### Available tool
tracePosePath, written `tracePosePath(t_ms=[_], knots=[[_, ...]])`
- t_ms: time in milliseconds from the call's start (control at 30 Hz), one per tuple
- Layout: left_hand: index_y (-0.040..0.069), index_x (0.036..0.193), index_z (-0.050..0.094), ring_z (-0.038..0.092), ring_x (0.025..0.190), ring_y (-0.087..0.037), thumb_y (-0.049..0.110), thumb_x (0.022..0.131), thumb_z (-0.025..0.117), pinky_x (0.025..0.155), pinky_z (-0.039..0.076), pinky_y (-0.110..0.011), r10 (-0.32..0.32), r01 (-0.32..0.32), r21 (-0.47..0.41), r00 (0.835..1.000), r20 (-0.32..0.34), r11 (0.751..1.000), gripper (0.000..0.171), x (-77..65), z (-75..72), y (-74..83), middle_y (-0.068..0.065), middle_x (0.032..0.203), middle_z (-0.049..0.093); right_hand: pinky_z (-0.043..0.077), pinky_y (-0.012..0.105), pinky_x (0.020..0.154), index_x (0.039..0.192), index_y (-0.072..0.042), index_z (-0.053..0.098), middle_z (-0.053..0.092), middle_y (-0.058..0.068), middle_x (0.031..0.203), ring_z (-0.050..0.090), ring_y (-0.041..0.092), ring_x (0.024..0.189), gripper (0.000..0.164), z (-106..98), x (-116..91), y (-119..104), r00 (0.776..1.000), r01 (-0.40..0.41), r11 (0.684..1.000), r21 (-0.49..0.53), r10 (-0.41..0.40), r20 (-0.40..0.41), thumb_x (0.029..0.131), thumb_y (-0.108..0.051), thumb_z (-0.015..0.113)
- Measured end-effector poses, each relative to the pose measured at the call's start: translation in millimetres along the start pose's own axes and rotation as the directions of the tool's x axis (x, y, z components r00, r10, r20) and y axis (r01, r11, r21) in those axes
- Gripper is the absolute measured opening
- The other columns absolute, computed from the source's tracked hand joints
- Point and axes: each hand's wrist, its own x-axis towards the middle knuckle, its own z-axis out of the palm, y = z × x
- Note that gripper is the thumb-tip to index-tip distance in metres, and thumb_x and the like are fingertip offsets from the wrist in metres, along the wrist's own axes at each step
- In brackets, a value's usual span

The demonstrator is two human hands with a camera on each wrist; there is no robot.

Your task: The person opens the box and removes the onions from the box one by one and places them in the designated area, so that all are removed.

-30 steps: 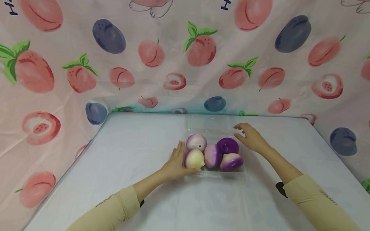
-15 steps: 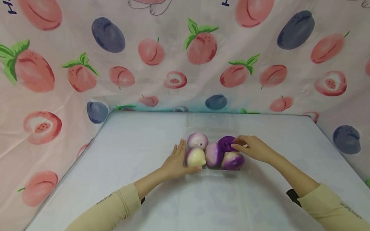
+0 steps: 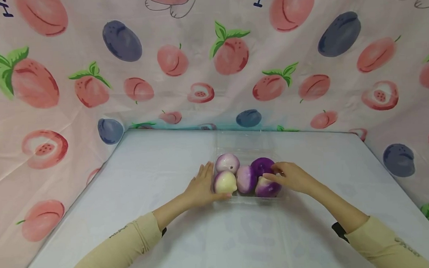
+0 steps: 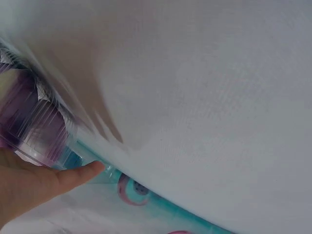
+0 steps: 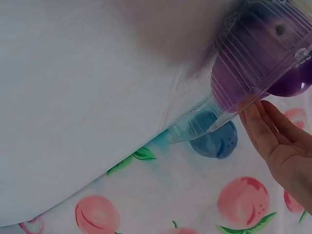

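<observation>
A clear plastic box [image 3: 252, 199] holds several glossy purple-and-white onions, and its lid [image 3: 243, 140] lies folded back behind it. My left hand [image 3: 199, 189] rests along the box's left wall with fingers straight, thumb on the front rim by a pale onion [image 3: 225, 183]. Over the right rim reaches my right hand [image 3: 295, 177]. Its fingers are beside the dark purple onion [image 3: 261, 166], and its thumb stretches over the white-and-purple onion [image 3: 267, 189] at front right. In the right wrist view, the fingertips [image 5: 251, 114] reach the box's rim; whether they touch an onion is unclear.
The box stands on a white-covered table [image 3: 158, 159]. Behind and at both sides hangs a fruit-patterned cloth [image 3: 196, 28]. A middle onion [image 3: 246, 179] and a pale purple onion [image 3: 227, 163] at back left fill the rest of the box.
My right hand has come down from beyond the box's back right corner to its right rim, then a little nearer, its thumb now above the front right onion. The left hand stays in place.
</observation>
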Motion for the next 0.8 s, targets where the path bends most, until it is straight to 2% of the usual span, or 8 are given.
tracePosePath(t_ms=[133, 267, 400, 567, 700, 800], knots=[[-0.002, 0.15, 0.001, 0.0, 0.145, -0.041, 0.066, 0.074, 0.064, 0.109, 0.02, -0.062, 0.013, -0.013, -0.058, 1.0, -0.001, 0.998, 0.12, 2.5, 0.1, -2.2, -0.02, 0.158, -0.001, 0.049, 0.036, 0.075, 0.104, 0.003, 0.065, 0.068, 0.011, 0.094, 0.057, 0.02, 0.082, 0.051, 0.4, 0.3, -1.9, 0.999, -0.021, 1.0, -0.003, 0.021, 0.039, 0.089, -0.044, 0.06], [0.002, 0.15, -0.009, -0.006, 0.145, -0.039, 0.068, 0.076, 0.061, 0.111, 0.014, -0.062, 0.025, -0.023, -0.111, 1.0, 0.012, 0.993, 0.121, 6.0, 1.8, -4.2, -0.015, 0.158, -0.013, 0.05, 0.034, 0.073, 0.107, 0.003, 0.064, 0.068, 0.01, 0.096, 0.057, 0.018, 0.084, 0.053, 1.5, 0.3, -3.2, 0.998, -0.019, 1.0, -0.001, 0.019, 0.062, 0.088, -0.047, 0.06], [0.005, 0.149, -0.012, -0.008, 0.146, -0.035, 0.073, 0.076, 0.055, 0.112, 0.011, -0.062, 0.022, -0.021, -0.088, 1.0, 0.007, 0.996, 0.12, 13.0, 2.8, -4.5, -0.011, 0.158, -0.015, 0.05, 0.035, 0.074, 0.111, 0.005, 0.062, 0.067, 0.011, 0.097, 0.057, 0.019, 0.085, 0.055, 1.5, 1.0, -3.5, 0.998, 0.003, 1.0, -0.001, -0.003, 0.067, 0.089, -0.046, 0.059], [0.003, 0.151, -0.004, -0.003, 0.146, -0.035, 0.073, 0.07, 0.063, 0.111, 0.012, -0.063, 0.012, -0.013, -0.058, 1.0, -0.022, 0.998, 0.126, 21.1, 3.9, -3.0, -0.013, 0.159, -0.008, 0.051, 0.037, 0.076, 0.108, 0.005, 0.061, 0.066, 0.012, 0.097, 0.058, 0.02, 0.084, 0.052, 1.7, 0.8, -4.4, 0.997, 0.015, 1.0, 0.005, -0.015, 0.074, 0.087, -0.042, 0.063], [0.003, 0.151, -0.004, -0.004, 0.146, -0.035, 0.069, 0.067, 0.068, 0.11, 0.012, -0.064, -0.015, 0.014, -0.061, 1.0, -0.005, 0.998, 0.129, 22.8, 5.0, -3.0, -0.013, 0.159, -0.009, 0.048, 0.031, 0.069, 0.097, 0.002, 0.061, 0.064, 0.007, 0.084, 0.053, 0.016, 0.075, 0.045, 4.2, -0.2, -5.0, 0.996, 0.028, 1.0, -0.013, -0.027, 0.08, 0.084, -0.041, 0.068], [0.005, 0.151, -0.005, -0.004, 0.146, -0.034, 0.069, 0.067, 0.069, 0.11, 0.012, -0.065, -0.027, 0.029, -0.064, 0.999, 0.026, 0.998, 0.13, 21.8, 4.6, -3.6, -0.011, 0.159, -0.012, 0.042, 0.025, 0.063, 0.091, -0.001, 0.059, 0.059, 0.003, 0.076, 0.048, 0.013, 0.069, 0.04, 5.8, -1.1, -4.5, 0.995, 0.044, 0.999, -0.031, -0.04, 0.092, 0.082, -0.038, 0.071]])
